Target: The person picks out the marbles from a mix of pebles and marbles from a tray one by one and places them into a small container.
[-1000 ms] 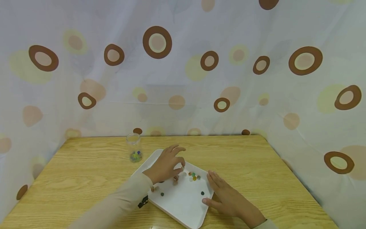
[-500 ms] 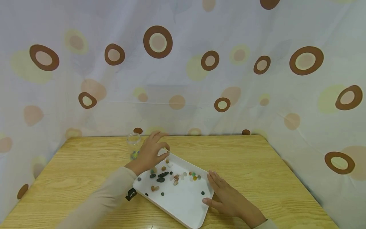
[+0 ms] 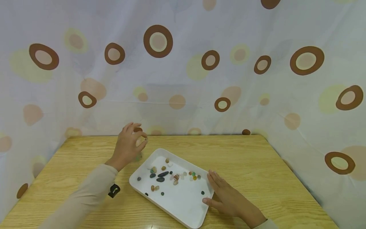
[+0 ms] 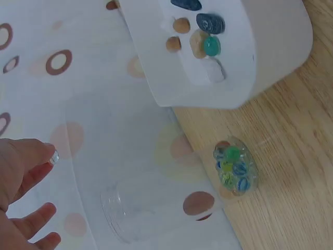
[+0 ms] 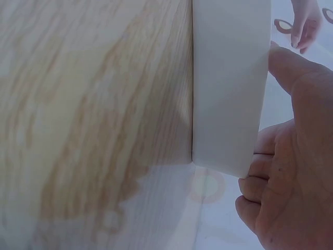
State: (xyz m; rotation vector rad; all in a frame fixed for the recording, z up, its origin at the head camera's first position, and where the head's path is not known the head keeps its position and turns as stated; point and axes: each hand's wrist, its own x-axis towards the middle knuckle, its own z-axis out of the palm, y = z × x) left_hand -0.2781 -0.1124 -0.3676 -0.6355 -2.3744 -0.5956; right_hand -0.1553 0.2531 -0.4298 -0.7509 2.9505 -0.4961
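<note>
In the head view my left hand (image 3: 127,146) is raised at the back left, in front of a clear jar (image 3: 138,156) that it mostly hides. Thumb and forefinger pinch a small clear glass marble (image 4: 55,157). The left wrist view shows the see-through jar (image 4: 117,213) with several blue and green glass marbles (image 4: 234,169) at its bottom; the pinched marble is outside, beyond the jar's mouth. My right hand (image 3: 228,200) rests against the right end of a white tray (image 3: 183,203), fingers straight along the rim. The right wrist view shows this hand (image 5: 291,151) touching the tray's wall (image 5: 229,88).
Several pebbles lie in the tray, among them dark stones (image 3: 160,179), brown stones (image 3: 163,168) and a yellow one (image 3: 194,178). Tray and jar stand on a wooden table (image 3: 257,165). A patterned curtain (image 3: 183,73) hangs behind the table's back edge.
My left hand has moved from above the tray leftward and back to the jar, pinching the marble. More pebbles in the tray now show. The right hand has stayed at the tray's end.
</note>
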